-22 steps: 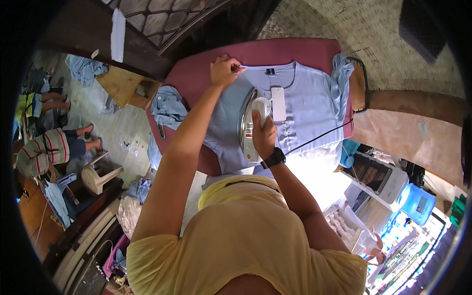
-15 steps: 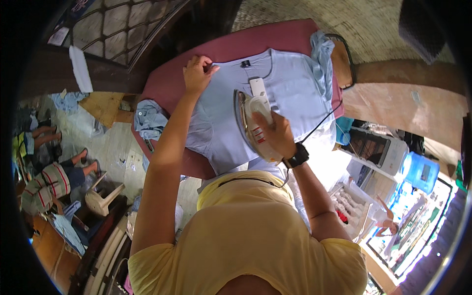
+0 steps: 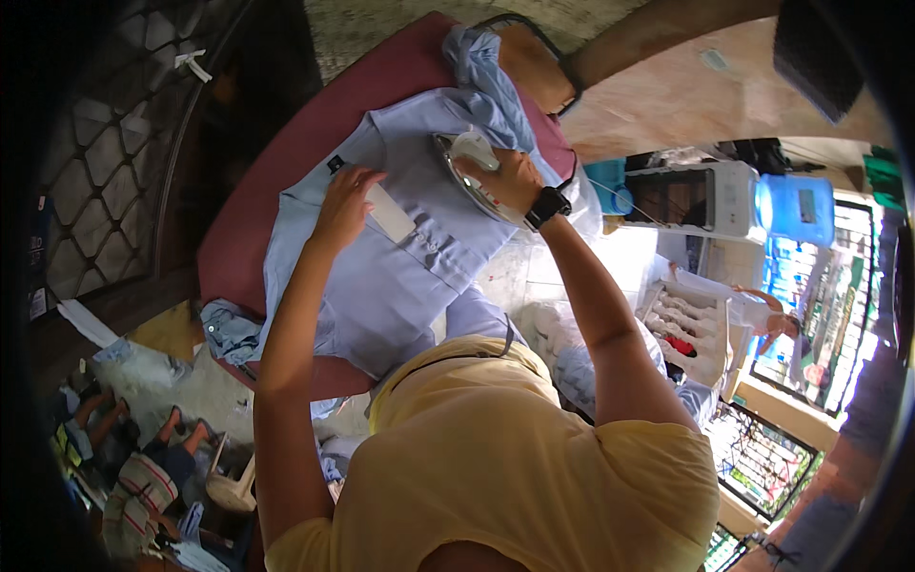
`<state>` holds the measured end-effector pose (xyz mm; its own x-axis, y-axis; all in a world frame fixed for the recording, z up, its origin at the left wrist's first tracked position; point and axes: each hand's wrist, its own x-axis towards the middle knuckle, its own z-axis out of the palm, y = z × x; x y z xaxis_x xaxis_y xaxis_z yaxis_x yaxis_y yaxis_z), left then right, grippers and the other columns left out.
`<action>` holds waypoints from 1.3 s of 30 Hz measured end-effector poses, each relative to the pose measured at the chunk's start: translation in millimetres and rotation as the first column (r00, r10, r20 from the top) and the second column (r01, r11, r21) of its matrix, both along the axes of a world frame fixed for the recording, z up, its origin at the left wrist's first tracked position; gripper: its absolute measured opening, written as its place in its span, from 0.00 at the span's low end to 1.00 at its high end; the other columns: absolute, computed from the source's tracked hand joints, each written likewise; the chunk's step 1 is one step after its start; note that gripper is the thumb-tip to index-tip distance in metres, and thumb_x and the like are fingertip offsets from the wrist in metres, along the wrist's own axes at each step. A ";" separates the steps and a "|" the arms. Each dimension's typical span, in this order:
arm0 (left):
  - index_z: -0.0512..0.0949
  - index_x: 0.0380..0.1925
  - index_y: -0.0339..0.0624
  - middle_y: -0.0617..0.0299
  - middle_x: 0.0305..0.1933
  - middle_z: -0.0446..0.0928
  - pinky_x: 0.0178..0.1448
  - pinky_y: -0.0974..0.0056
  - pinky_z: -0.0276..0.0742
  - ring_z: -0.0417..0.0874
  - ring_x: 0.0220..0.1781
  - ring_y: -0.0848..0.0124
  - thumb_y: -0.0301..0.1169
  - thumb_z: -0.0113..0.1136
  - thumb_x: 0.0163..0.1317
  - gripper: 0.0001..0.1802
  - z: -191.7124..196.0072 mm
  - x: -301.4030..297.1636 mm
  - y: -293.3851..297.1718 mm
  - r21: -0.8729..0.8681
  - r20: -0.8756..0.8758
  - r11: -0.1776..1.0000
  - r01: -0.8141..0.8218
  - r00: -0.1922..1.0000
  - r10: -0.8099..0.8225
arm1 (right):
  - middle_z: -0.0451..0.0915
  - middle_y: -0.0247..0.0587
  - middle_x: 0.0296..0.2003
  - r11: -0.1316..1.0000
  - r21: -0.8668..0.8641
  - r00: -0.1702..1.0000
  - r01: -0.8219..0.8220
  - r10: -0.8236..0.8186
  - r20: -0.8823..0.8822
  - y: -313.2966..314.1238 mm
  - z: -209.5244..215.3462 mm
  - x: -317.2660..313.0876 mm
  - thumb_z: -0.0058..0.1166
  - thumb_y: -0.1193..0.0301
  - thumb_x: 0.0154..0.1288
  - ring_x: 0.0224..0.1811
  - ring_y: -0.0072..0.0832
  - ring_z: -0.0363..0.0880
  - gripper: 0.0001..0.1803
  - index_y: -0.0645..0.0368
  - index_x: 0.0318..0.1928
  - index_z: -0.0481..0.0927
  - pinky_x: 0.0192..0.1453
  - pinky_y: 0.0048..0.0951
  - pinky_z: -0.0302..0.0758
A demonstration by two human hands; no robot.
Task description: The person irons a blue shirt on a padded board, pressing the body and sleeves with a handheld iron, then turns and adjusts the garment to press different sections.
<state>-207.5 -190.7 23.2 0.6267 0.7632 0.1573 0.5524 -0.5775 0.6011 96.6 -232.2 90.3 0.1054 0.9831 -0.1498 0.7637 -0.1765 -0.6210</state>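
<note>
A light blue shirt (image 3: 372, 286) lies spread over a maroon padded ironing board (image 3: 243, 224). My right hand (image 3: 512, 181) grips a clothes iron (image 3: 474, 148) with a white body and shiny metal edge. The iron rests on the shirt's right part, near its crumpled blue sleeve (image 3: 491, 91). My left hand (image 3: 345, 205) is at the neckline, beside a dark label. Its thumb and forefinger close around the upper end of a white flat strip (image 3: 391, 214), which lies along the buttoned front. Another bunched blue part (image 3: 231, 329) hangs at the board's left edge.
A dark door with a metal grille (image 3: 105, 181) stands at the left. A white appliance (image 3: 734, 200) and a blue water jug (image 3: 801, 210) are at the right. A wooden stool (image 3: 229, 481) and a seated person (image 3: 143, 491) appear lower left; another person (image 3: 767, 315) is farther right.
My view has turned, so the board sits farther left. The iron has moved across the shirt toward the right sleeve. My left hand has moved from the shirt's shoulder to the white strip.
</note>
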 end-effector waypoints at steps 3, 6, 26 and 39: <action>0.75 0.54 0.45 0.53 0.57 0.71 0.65 0.53 0.67 0.71 0.60 0.55 0.18 0.65 0.50 0.28 -7.4 -3.7 10.2 -0.138 -0.148 0.990 -0.037 0.989 0.017 | 0.85 0.55 0.31 0.996 -0.084 0.999 -0.007 0.002 -0.054 2.7 5.1 0.2 0.61 0.39 0.57 0.36 0.46 0.86 0.34 0.61 0.41 0.86 0.42 0.42 0.80; 0.77 0.45 0.41 0.56 0.47 0.72 0.60 0.56 0.71 0.73 0.56 0.57 0.20 0.68 0.52 0.19 8.1 -10.5 35.6 -0.334 -0.158 0.942 -0.010 0.986 -0.046 | 0.86 0.52 0.35 0.997 -0.076 0.999 -0.027 0.025 -0.021 3.5 -7.4 14.1 0.63 0.43 0.60 0.38 0.43 0.87 0.30 0.61 0.43 0.85 0.44 0.40 0.79; 0.78 0.44 0.47 0.58 0.44 0.75 0.54 0.54 0.73 0.76 0.49 0.58 0.42 0.73 0.53 0.22 -30.3 49.0 127.1 0.070 0.010 0.917 -0.393 0.920 0.393 | 0.75 0.44 0.33 0.835 0.431 0.939 -0.340 0.327 0.107 -51.6 -25.7 -93.8 0.55 0.68 0.68 0.29 0.39 0.77 0.16 0.53 0.56 0.78 0.33 0.38 0.72; 0.82 0.31 0.52 0.63 0.38 0.75 0.51 0.54 0.74 0.76 0.48 0.59 0.46 0.74 0.50 0.16 -40.5 47.2 134.8 0.004 -0.023 0.894 -0.448 0.894 0.448 | 0.78 0.58 0.27 0.978 -0.015 0.943 0.206 -0.203 -0.265 -41.0 -27.5 -150.9 0.54 0.56 0.71 0.29 0.57 0.76 0.21 0.66 0.39 0.74 0.37 0.49 0.73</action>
<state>-160.3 -55.9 -17.3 0.2219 0.9641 0.1459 0.7659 -0.2649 0.5858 -54.3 -273.2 62.8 0.2627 0.9466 -0.1871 0.5206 -0.3023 -0.7985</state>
